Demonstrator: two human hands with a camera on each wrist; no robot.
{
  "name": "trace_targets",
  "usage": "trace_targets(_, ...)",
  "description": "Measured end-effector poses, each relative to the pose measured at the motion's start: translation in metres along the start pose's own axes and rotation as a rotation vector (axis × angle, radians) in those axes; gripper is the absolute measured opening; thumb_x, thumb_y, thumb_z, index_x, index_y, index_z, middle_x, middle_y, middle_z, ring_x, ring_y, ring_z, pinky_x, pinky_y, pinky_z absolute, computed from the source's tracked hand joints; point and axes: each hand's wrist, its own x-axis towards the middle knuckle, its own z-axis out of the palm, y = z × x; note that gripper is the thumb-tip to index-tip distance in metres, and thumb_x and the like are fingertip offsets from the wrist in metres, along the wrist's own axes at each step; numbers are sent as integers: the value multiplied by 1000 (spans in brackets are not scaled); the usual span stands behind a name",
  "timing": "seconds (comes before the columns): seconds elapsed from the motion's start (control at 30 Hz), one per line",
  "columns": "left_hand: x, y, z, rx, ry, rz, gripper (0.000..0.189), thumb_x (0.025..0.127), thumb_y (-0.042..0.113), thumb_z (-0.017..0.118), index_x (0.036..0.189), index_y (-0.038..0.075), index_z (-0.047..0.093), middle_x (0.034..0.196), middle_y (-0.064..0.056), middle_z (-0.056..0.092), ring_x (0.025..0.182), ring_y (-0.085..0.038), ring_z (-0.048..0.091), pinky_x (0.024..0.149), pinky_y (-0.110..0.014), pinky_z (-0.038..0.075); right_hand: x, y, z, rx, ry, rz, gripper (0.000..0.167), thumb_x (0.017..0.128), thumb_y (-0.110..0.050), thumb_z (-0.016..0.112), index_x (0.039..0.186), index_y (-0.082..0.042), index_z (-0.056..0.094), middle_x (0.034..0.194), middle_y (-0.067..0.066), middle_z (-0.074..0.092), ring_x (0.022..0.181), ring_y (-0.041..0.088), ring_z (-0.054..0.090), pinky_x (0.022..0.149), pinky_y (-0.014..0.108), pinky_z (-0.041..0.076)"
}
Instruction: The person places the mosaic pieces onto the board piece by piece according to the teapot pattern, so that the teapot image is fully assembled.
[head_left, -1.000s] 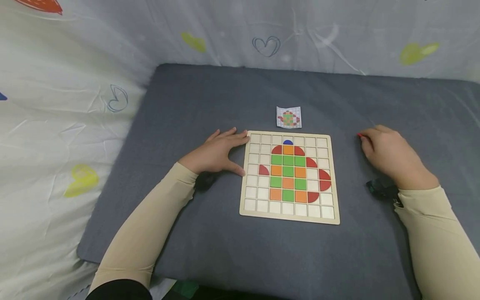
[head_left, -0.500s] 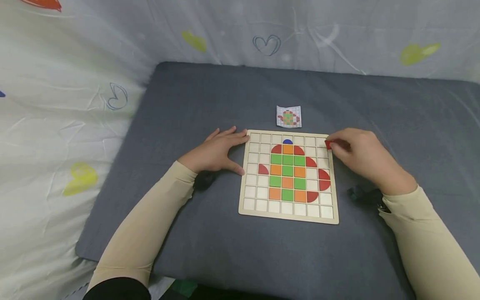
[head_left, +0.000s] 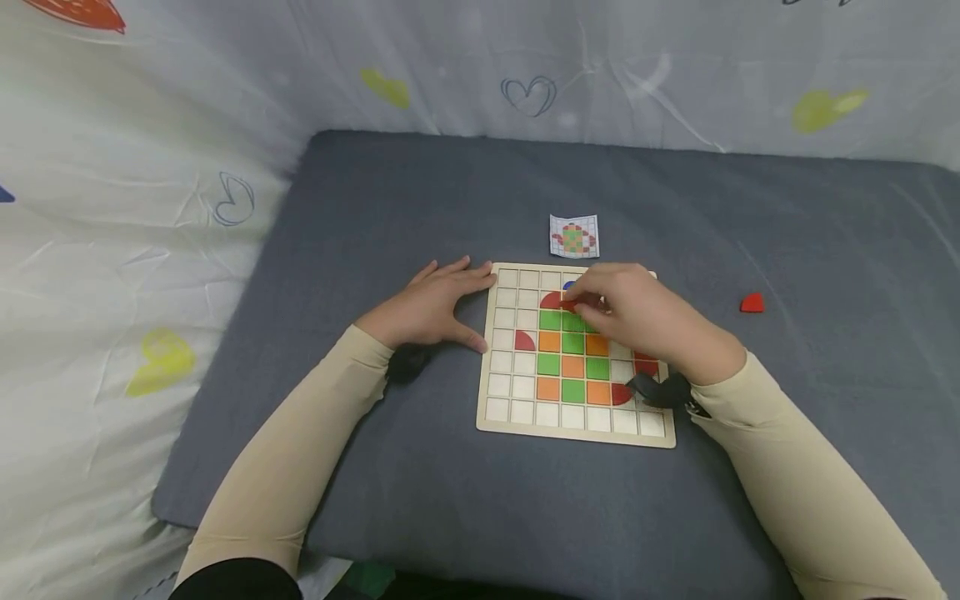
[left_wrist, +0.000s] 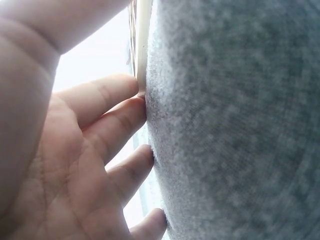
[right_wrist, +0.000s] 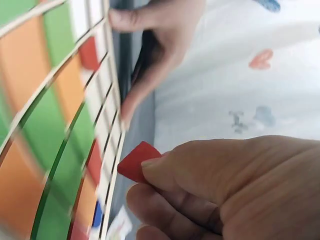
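My right hand (head_left: 648, 321) pinches a red quarter-round tile (right_wrist: 135, 164) between thumb and fingers, over the upper middle of a wooden grid board (head_left: 576, 437). In the right wrist view the tile is held tilted, above the board's surface. Green, orange, red and blue tiles fill many cells; my right hand covers part of the upper right ones. Fingers spread, my left hand (head_left: 427, 307) rests along the board's left edge, thumb and index finger touching the rim. A second red tile (head_left: 752, 302) lies on the table to the right.
Behind the board lies a small printed card (head_left: 574, 237) showing a coloured grid pattern. All of this is on a grey cloth-covered table (head_left: 420, 500). A pale patterned curtain (head_left: 450, 50) hangs along the back and left sides.
My right hand has carried a red tile from the table on the right leftward over the board. The other red tile, hidden by that hand before, now shows. My left hand stays put.
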Motion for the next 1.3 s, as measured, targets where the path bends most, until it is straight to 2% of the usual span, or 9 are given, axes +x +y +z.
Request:
trace_targets(0.1,0,0,0,2,-1,1,111,75,54,93,166,23,36,174,4,22,164,-22,5,130,-53,-3,12,-9,6,25,-27,-49,16,97,-4,71,108,-7,82,104,2,77,90,17,66,80,36,56)
trace_targets(0.27,-1,0,-1,-3,1,14,111,74,54,92,165,22,37,174,3,23,164,-23,7,130,-55,-3,28,-23,16,49,-96,-96,13,96,-3,72,103,-8,81,100,0,75,85,15,64,78,35,55)
trace_targets(0.47,-1,-1,-2,0,-4,29,111,75,56,91,166,24,35,174,4,21,164,-23,6,130,-55,-3,42,-35,28,58,-168,-111,12,95,-3,74,102,-9,81,96,0,75,76,13,61,73,32,54)
trace_targets(0.67,0,-4,-2,12,-1,30,110,77,57,90,166,24,35,174,4,21,164,-23,6,130,-55,-3,54,-42,37,19,-224,-119,9,97,-6,74,100,-12,80,92,-2,74,79,13,63,78,33,55)
trace_targets(1.0,2,-4,-1,17,5,47,110,76,57,90,165,22,37,174,3,23,164,-24,8,130,-57,-1,57,-43,47,-28,-278,-114,14,99,-3,70,104,-11,81,100,2,72,91,18,67,88,36,56)
trace_targets(1.3,1,-4,-1,13,7,50,110,77,57,90,166,23,35,174,5,22,164,-23,7,130,-55,-3,54,-38,51,-46,-249,-101,14,99,-5,71,105,-11,82,102,1,71,97,18,68,91,36,57)
